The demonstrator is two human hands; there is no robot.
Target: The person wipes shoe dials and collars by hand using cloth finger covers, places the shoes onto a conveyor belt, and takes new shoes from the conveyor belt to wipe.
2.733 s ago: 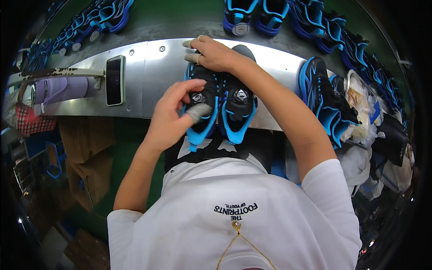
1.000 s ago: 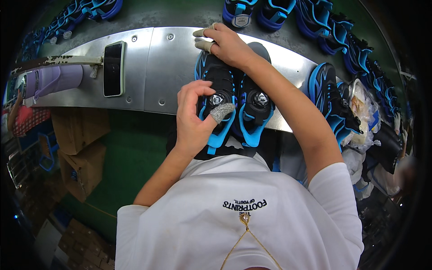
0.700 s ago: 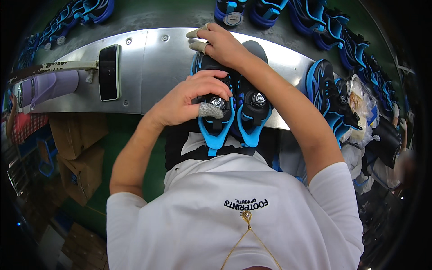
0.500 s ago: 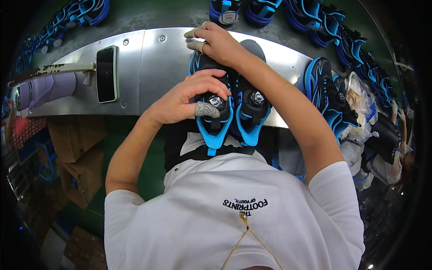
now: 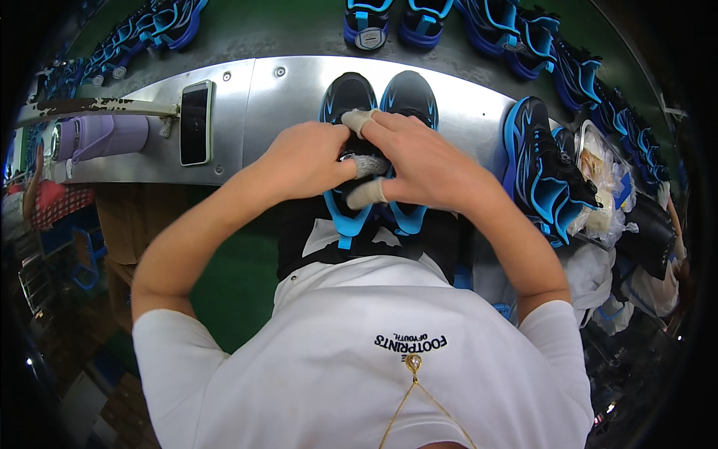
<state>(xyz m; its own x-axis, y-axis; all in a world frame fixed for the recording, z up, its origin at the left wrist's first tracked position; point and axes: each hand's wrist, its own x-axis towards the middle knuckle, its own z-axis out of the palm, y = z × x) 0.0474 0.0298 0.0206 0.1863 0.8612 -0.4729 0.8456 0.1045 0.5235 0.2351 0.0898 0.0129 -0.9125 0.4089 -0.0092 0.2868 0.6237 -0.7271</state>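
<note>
A pair of black and blue shoes lies on the metal bench (image 5: 292, 97) in front of me, toes pointing away. Both hands meet over the left shoe (image 5: 345, 101). My left hand (image 5: 303, 161) grips its tongue area, thumb wrapped in a grey finger cot. My right hand (image 5: 422, 165) presses on the same spot, its fingertips in pale cots, and covers part of the right shoe (image 5: 410, 93). The shoes' blue heel tabs stick out below my hands toward my chest.
A phone (image 5: 196, 122) lies on the bench to the left, beside a purple bottle (image 5: 101, 137). More black and blue shoes (image 5: 538, 161) are stacked on the right and lined along the green belt (image 5: 284, 26) behind. Plastic bags (image 5: 602, 194) sit at far right.
My right hand has come back from the far toe end of the shoes and joined my left hand over the left shoe's tongue. The toes are now uncovered.
</note>
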